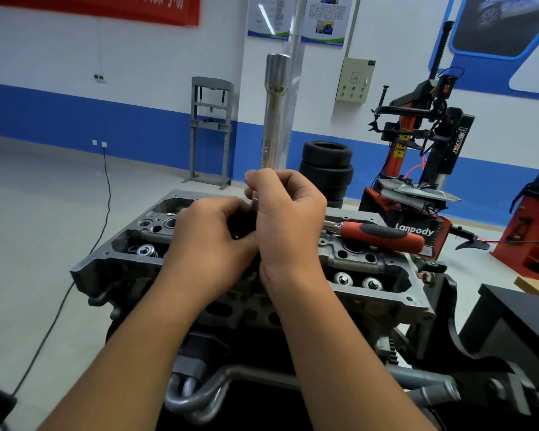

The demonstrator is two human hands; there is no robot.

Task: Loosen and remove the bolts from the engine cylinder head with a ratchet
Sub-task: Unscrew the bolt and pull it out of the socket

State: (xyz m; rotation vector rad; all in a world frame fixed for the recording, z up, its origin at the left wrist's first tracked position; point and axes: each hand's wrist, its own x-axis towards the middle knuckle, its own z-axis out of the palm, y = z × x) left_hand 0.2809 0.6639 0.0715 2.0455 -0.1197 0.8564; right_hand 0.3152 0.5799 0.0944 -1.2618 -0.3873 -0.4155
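Where the two hands meet above the middle of the cylinder head, the scene reads as follows.

Cylinder head: the grey metal cylinder head (383,293) sits on a dark stand, open top up, with round valve caps showing in its pockets to either side of the hands.

Right hand: the right hand (288,219) is above the centre of the cylinder head, its grip curled tight round the lower end of a long socket extension (274,110), which stands upright and rises well above the head.

Left hand: the left hand (209,241) is just left of the right one and touching it, its grip curled in at the base of the same tool; what the fingertips pinch is hidden.

Ratchet: the red and black ratchet handle (383,235) sticks out to the right from behind the right hand, over the far right part of the cylinder head.

Bolts: cannot tell.

Background: beyond the cylinder head stand stacked tyres (326,169), a tyre machine (423,144) and a grey press frame (211,129).
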